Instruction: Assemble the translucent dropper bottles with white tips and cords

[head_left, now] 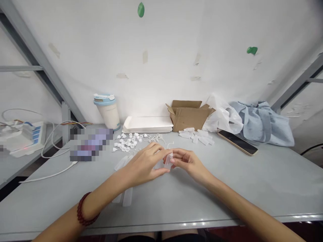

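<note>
Both my hands meet over the middle of the grey table. My left hand and my right hand pinch the same small clear plastic tube between their fingertips. A thin white loop sticks up from the tube's top. Behind the hands lies a scatter of small white caps and a heap of clear tubes. More clear tubes lie under my left forearm, which wears a dark red bead bracelet.
Along the wall stand a lidded cup, a stack of white trays, an open cardboard box, a white plastic bag and a blue cloth. A phone lies right. White cables run left.
</note>
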`<state>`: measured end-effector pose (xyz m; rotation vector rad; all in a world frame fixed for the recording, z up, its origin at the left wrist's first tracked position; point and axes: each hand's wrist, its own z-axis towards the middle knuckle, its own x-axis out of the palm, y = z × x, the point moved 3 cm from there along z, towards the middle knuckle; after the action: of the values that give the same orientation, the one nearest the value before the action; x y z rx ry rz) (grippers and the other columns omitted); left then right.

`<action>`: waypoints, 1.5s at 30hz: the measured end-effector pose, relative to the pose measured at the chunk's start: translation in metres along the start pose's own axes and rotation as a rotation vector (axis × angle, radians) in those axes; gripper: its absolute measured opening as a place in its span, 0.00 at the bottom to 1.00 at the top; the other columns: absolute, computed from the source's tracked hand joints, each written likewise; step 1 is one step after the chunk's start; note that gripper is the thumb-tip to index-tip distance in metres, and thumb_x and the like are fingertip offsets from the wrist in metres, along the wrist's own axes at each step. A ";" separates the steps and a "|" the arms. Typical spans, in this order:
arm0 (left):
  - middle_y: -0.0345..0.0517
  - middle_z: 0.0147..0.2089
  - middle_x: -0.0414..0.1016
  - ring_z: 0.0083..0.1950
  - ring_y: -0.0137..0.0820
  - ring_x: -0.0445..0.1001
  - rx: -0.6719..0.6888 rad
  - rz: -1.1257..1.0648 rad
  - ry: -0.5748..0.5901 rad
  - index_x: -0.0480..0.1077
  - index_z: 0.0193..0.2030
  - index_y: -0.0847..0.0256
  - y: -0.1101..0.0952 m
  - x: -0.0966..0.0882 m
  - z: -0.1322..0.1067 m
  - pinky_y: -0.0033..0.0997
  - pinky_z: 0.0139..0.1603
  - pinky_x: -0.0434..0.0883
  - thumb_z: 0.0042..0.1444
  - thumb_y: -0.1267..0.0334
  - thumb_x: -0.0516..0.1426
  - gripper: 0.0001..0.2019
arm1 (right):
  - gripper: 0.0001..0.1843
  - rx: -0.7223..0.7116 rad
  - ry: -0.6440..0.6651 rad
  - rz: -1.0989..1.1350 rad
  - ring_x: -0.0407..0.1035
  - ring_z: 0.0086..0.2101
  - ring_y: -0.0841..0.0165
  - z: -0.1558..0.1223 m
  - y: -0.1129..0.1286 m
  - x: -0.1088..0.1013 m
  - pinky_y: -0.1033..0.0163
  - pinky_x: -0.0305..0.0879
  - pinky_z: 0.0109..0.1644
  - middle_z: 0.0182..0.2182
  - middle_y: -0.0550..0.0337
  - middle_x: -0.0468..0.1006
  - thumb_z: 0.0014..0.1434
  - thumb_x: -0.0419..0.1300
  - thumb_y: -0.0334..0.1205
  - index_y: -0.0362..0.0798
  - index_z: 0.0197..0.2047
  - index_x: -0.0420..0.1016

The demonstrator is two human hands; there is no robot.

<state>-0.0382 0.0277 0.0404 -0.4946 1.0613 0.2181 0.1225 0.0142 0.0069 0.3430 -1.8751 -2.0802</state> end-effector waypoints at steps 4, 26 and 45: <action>0.47 0.40 0.69 0.44 0.39 0.66 0.020 0.082 0.030 0.62 0.56 0.59 -0.006 -0.003 -0.003 0.38 0.41 0.68 0.54 0.62 0.59 0.23 | 0.16 0.028 0.037 0.062 0.71 0.35 0.68 -0.001 0.002 0.004 0.61 0.66 0.40 0.35 0.55 0.78 0.56 0.61 0.44 0.46 0.46 0.74; 0.45 0.48 0.65 0.52 0.39 0.61 -0.396 -0.008 0.225 0.61 0.53 0.54 -0.010 -0.006 -0.106 0.37 0.50 0.66 0.51 0.66 0.58 0.21 | 0.15 0.152 0.030 0.014 0.76 0.27 0.67 -0.005 -0.005 0.011 0.63 0.68 0.32 0.29 0.56 0.79 0.58 0.59 0.44 0.45 0.46 0.68; 0.46 0.47 0.65 0.49 0.41 0.59 -0.421 0.005 0.345 0.64 0.51 0.56 -0.001 -0.013 -0.098 0.40 0.49 0.63 0.53 0.61 0.57 0.18 | 0.13 0.080 -0.142 -0.093 0.71 0.23 0.69 0.000 0.003 -0.013 0.62 0.65 0.30 0.24 0.60 0.77 0.57 0.58 0.46 0.46 0.41 0.71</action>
<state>-0.1199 -0.0205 0.0136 -0.9331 1.3599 0.3736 0.1347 0.0192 0.0097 0.3144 -2.0651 -2.1448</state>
